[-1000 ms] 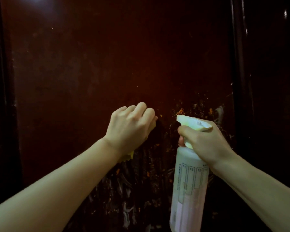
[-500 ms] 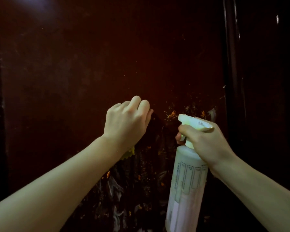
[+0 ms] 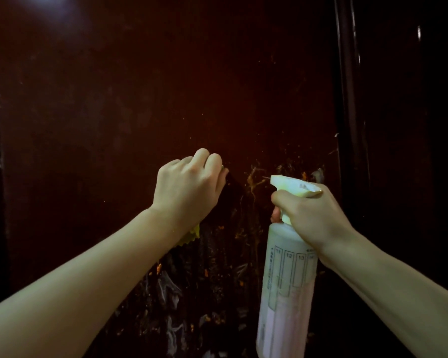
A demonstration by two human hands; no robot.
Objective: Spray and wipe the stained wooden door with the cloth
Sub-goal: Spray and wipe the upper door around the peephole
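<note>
Left hand (image 3: 189,187) slid cloth (image 3: 190,236) up door (image 3: 140,99).

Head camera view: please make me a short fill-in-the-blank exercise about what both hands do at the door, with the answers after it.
1. The right hand grips the neck of the spray ____ .
2. The left hand presses a cloth of ____ colour against the door.
3. The orange stains lie between the left hand and the sprayer's ____ .
4. The liquid in the bottle looks pale ____ .

Answers: bottle; yellow; nozzle; pink
</note>
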